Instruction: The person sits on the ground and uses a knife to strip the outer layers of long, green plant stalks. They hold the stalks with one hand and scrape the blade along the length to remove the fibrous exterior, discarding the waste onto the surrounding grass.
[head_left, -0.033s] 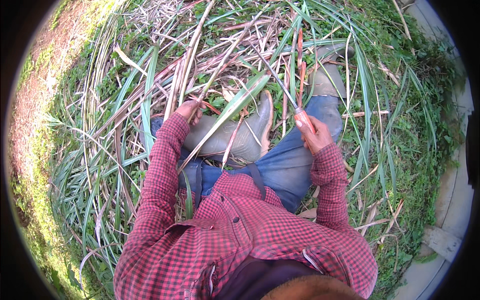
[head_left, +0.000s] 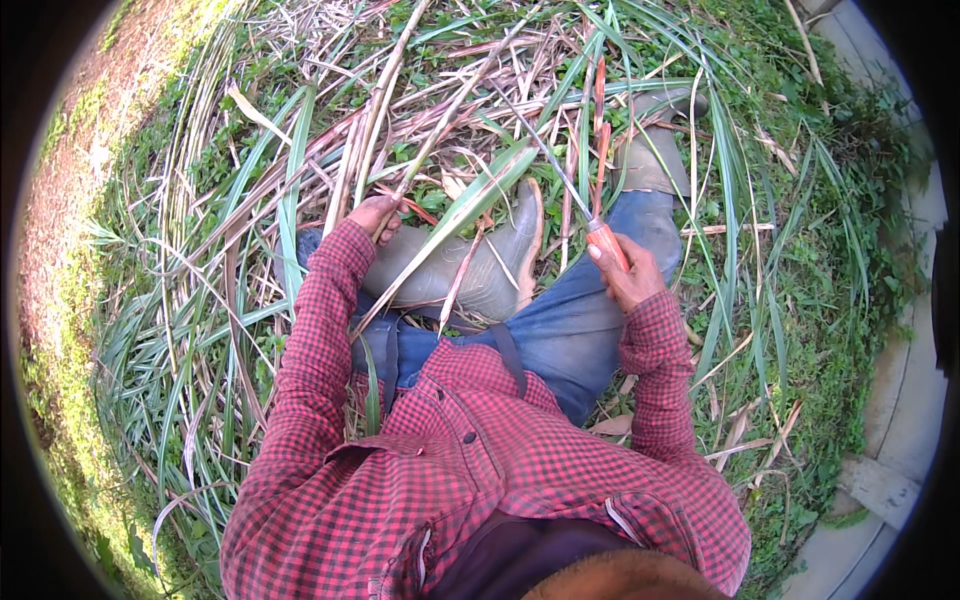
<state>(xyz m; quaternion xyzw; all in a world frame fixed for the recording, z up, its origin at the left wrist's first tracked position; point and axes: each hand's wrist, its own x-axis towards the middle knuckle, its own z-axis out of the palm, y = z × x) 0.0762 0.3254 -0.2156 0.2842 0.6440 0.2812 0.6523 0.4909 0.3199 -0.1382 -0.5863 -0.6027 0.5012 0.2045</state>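
Observation:
My left hand (head_left: 376,217) is closed round the lower end of a long, thin cane stalk (head_left: 450,116), which slants away up and to the right. In my right hand (head_left: 632,274) is a knife (head_left: 606,243) with an orange-red handle; its long, narrow blade points forward and left, its tip close to the far part of the stalk. A broad green leaf blade (head_left: 484,190) lies slanted over my boot between the two hands. Near the left hand, more pale stalks (head_left: 384,92) run away from me.
I sit on grass with my legs bent, grey rubber boots (head_left: 450,265) in front. Cut leaves and dry stalks (head_left: 205,370) cover the ground to the left and ahead. Reddish strips (head_left: 602,150) lie by the right boot. A pale concrete edge (head_left: 905,400) curves along the right.

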